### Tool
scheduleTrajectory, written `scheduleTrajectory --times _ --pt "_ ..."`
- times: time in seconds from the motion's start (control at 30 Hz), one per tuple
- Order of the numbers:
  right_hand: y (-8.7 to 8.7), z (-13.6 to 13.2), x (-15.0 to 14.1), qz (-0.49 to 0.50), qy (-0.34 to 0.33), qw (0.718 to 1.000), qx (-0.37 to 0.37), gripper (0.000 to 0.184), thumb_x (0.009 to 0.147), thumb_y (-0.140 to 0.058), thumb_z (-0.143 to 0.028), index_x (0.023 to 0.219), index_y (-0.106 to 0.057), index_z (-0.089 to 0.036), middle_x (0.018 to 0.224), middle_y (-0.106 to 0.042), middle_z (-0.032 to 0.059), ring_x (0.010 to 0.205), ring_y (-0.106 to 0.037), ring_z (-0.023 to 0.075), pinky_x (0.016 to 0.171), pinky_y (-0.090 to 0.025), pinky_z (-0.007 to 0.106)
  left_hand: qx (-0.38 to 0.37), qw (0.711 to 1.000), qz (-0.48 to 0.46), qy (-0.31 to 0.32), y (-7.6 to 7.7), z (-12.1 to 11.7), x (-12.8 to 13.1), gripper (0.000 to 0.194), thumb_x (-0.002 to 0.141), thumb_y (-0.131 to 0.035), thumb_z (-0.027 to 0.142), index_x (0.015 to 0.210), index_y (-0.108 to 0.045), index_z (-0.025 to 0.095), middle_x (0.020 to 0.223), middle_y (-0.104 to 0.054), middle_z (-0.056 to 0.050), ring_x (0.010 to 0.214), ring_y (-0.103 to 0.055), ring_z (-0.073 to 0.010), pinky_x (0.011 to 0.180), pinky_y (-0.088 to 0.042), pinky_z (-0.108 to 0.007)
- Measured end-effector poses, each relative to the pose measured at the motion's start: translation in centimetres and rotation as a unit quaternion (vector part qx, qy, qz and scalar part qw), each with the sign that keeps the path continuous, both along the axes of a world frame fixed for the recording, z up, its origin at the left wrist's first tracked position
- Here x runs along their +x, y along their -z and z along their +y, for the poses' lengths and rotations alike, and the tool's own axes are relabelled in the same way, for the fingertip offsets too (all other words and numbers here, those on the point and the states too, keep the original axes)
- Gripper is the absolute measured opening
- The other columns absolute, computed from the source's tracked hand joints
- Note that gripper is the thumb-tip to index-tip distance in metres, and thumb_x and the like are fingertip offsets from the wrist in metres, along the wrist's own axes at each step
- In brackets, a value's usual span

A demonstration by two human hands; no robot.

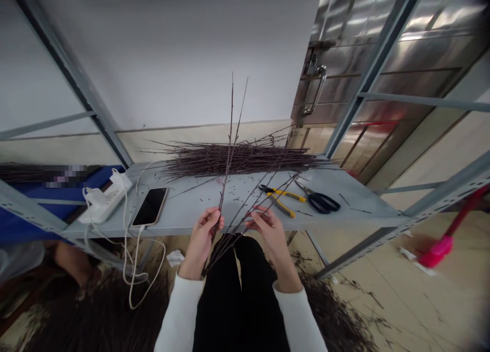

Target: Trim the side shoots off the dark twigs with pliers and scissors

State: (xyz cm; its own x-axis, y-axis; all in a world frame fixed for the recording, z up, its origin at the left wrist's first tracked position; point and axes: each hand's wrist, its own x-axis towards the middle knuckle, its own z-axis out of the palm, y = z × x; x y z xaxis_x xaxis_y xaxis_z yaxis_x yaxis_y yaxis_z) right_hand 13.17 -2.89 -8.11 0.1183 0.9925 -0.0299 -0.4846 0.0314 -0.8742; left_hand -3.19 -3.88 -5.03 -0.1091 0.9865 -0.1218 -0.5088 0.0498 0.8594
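My left hand (205, 228) is closed in a pinch round a pair of long dark twigs (225, 178), which stand nearly upright with their thin tips against the wall. A looser spray of branching twigs (228, 241) slants from my lap up over the shelf edge. At that spray, my right hand (269, 228) has thumb and fingers bent together on a twig; its other fingers are slightly curled. Beyond both hands, a thick pile of dark twigs (237, 159) lies along the back of the grey metal shelf (191, 199).
Yellow-and-black pliers (282, 199) and black-handled scissors (322, 201) lie on the right of the shelf. A phone (151, 207) charges beside a white power strip (109, 199), cables hanging down. Shelf posts (362, 94) rise both sides. Cut twigs (337, 316) litter the floor. Someone's leg (71, 260) shows left.
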Motion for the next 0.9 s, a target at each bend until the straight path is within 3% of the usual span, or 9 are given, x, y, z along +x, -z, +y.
scheduleTrajectory --times 0.23,0.47,0.73,0.9 --pt "0.0 0.0 0.2 -0.008 0.013 1.0 -0.017 0.045 0.064 -0.078 -0.04 0.097 -0.057 -0.017 0.077 -0.068 0.0016 0.057 -0.064 0.0145 0.057 -0.054 0.028 0.001 1.0 0.004 0.015 -0.6 -0.2 0.5 0.03 0.056 -0.085 0.029 0.077 -0.069 0.014 0.063 -0.063 0.0 0.053 -0.052 -0.0059 0.051 -0.043 -0.016" --pt "0.4 0.2 -0.6 -0.071 0.078 0.994 0.001 0.043 0.062 -0.078 -0.039 0.091 -0.054 -0.018 0.08 -0.061 -0.0022 0.045 -0.055 0.0075 0.039 -0.041 0.021 0.0 0.999 0.011 0.033 0.4 -0.3 1.3 0.028 0.058 -0.084 0.028 0.076 -0.068 0.013 0.062 -0.061 0.0 0.054 -0.051 -0.0057 0.048 -0.038 -0.015" --pt "0.9 0.2 -1.0 -0.117 0.086 0.989 0.012 0.04 0.07 -0.069 -0.037 0.101 -0.056 -0.015 0.074 -0.066 0.0008 0.057 -0.063 0.0144 0.06 -0.053 0.028 -0.005 0.999 0.015 0.029 1.0 -0.7 1.6 0.027 0.059 -0.083 0.028 0.076 -0.068 0.013 0.063 -0.062 0.0 0.054 -0.05 -0.0056 0.05 -0.038 -0.016" --pt "0.2 -0.3 -1.4 -0.091 0.06 0.994 -0.008 0.055 0.071 -0.065 -0.034 0.12 -0.047 -0.015 0.081 -0.072 0.0034 0.062 -0.068 0.0195 0.066 -0.056 0.034 -0.016 1.0 0.016 0.002 1.3 -0.8 1.8 0.028 0.057 -0.084 0.027 0.075 -0.067 0.013 0.063 -0.062 0.001 0.052 -0.051 -0.0056 0.051 -0.04 -0.017"
